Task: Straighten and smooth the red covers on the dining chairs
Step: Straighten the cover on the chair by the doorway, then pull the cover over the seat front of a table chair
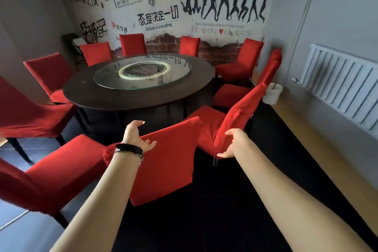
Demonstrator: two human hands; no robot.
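Note:
Directly in front of me stands a chair with a red cover point(169, 161), its back toward me. My left hand point(137, 136) hovers with spread, relaxed fingers at the top left edge of that chair back, holding nothing. My right hand point(233, 145) curls its fingers and thumb round the lower back corner of the red cover on the neighbouring chair point(241, 112) to the right, which leans toward the table. More red-covered chairs ring the table, such as one at the left point(61, 174).
A round dark dining table point(139, 96) with a glass turntable point(143, 73) fills the middle. A white radiator point(343, 86) lines the right wall, with a white bin point(273, 93) near it. A dark carpet covers the floor under me.

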